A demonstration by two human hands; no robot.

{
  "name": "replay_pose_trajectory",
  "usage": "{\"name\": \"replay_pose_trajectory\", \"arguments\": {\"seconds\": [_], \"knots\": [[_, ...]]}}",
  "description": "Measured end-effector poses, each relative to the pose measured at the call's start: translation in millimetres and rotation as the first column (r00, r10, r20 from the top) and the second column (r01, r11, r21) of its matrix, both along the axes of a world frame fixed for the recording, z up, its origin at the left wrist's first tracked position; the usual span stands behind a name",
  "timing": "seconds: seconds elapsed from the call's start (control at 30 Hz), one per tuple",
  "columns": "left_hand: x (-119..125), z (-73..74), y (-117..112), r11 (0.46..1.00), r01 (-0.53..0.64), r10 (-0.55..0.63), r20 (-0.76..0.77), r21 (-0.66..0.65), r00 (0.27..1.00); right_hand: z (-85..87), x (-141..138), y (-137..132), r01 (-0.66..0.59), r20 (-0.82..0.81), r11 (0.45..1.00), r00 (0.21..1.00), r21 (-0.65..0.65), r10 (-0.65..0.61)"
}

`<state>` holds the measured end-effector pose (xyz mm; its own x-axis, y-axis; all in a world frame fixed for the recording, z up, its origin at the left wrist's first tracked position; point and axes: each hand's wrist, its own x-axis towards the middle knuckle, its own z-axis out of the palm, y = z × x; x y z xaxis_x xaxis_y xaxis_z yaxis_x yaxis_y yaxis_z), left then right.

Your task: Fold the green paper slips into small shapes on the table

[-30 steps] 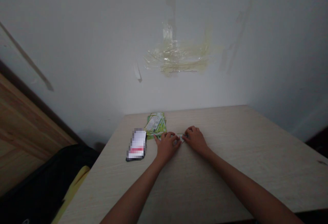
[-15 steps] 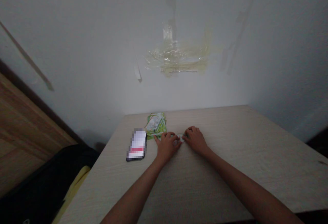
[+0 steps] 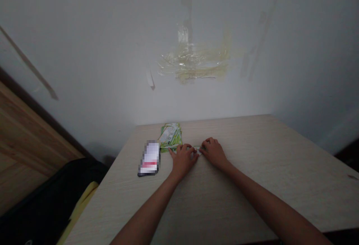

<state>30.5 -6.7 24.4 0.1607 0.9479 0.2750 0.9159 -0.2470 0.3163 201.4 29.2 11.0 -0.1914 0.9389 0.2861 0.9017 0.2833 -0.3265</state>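
While the table [image 3: 252, 144] steadies it, left hand [image 3: 182, 160] and right hand [image 3: 214, 152] pinch a small packet [image 3: 197, 149] (fingers [image 3: 187, 149] closed on its ends).

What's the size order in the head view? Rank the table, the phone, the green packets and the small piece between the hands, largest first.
1. table
2. phone and green packets: they look alike; the packets lie farther back, so unranked
3. small piece, mostly hidden by fingers
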Motion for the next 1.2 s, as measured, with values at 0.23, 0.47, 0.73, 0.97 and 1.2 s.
{"name": "replay_pose_trajectory", "arguments": {"seconds": [0.23, 0.47, 0.73, 0.97, 1.2], "knots": [[-0.6, -0.5, -0.2, 1.0, 0.003, -0.003, -0.004, -0.009, 1.0, -1.1, -1.0, 1.0, 0.011, 0.022, 1.0, 1.0, 0.002, -0.011], [-1.5, -2.2, 1.0, 1.0, 0.018, -0.018, -0.004, 0.02, 1.0, -1.4, -2.3, -0.5, 0.013, 0.037, 1.0, 0.999, 0.026, -0.014], [0.1, 0.6, -0.3, 1.0, 0.0, 0.0, -0.012, -0.005, 1.0, -2.9, -2.6, 1.5, 0.022, 0.054, 1.0, 0.998, 0.006, -0.023], [-3.7, -3.0, 0.5, 0.997, 0.06, -0.06, -0.005, 0.056, 0.998, -8.8, -0.8, 1.5, 0.031, -0.051, 0.999, 0.998, 0.038, -0.029], [-2.2, -3.2, -0.4, 0.995, 0.036, -0.034, -0.03, 0.089, 0.999, -11.2, 19.9, -1.6, -0.154, -0.281, 0.987, 0.947, 0.035, 0.157]]}}
